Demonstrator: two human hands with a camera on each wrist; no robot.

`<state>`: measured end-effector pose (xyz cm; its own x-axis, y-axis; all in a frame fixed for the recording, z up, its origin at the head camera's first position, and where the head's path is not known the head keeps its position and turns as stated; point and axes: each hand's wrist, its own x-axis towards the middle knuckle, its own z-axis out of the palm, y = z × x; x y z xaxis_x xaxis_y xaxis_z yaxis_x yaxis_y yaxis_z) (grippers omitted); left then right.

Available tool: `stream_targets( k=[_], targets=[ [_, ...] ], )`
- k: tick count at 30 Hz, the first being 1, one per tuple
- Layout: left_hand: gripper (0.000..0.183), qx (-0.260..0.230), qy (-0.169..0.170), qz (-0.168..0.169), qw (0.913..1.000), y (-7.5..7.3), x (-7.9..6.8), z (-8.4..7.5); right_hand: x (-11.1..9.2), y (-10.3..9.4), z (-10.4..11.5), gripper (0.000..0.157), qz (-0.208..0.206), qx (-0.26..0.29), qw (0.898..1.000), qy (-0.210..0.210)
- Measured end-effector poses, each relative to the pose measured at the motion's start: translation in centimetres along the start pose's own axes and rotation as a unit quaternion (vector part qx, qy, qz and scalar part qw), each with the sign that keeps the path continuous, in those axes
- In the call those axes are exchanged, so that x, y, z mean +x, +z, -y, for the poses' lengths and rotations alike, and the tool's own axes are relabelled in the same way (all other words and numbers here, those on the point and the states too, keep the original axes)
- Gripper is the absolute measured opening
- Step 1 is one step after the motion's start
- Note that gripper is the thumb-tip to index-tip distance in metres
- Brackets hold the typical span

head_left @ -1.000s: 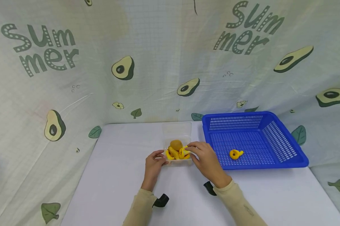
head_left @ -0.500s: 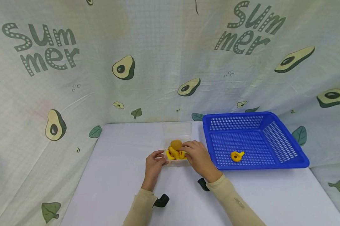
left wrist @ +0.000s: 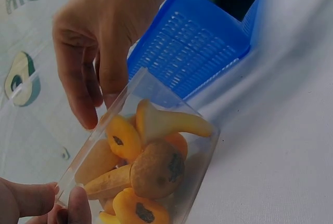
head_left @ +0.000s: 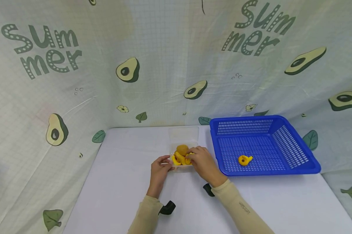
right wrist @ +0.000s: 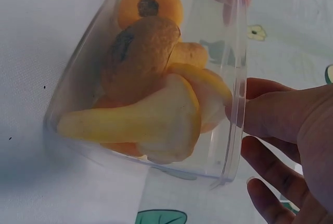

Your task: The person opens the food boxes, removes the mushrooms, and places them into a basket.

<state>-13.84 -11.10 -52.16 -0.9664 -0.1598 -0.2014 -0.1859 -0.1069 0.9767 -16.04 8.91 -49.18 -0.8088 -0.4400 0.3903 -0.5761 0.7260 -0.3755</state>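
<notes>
A clear plastic box (head_left: 181, 168) stands on the white table with its lid (head_left: 183, 134) folded back. Several yellow and brown toy-like mushrooms lie heaped inside, among them a brown-capped mushroom (left wrist: 157, 169) and a pale yellow mushroom (right wrist: 171, 117) on its side. With thumb and finger, my left hand (head_left: 159, 172) pinches the box's rim at its left side. My right hand (head_left: 204, 164) is at the right of the box, fingers bent loosely over the opening. In the right wrist view its thumb tip overlaps the rim beside a yellow cap.
To the right sits a blue perforated basket (head_left: 266, 152) with one yellow mushroom (head_left: 244, 160) in it. Black wrist-worn devices (head_left: 167, 207) show beneath both sleeves. A patterned sheet (head_left: 161, 71) hangs behind the table.
My right hand, which held a yellow mushroom over the box's right side, has moved left and the mushroom now lies in the box. My left hand stays at the box.
</notes>
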Motion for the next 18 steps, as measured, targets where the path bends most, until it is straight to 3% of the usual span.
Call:
stream_targets(
  k=[18],
  targets=[
    [0.034,-0.001,0.002,-0.006,1.0000,0.06,0.06,0.17,0.26,0.21,0.16,0.013,0.031,-0.027,0.999,0.003]
  ],
)
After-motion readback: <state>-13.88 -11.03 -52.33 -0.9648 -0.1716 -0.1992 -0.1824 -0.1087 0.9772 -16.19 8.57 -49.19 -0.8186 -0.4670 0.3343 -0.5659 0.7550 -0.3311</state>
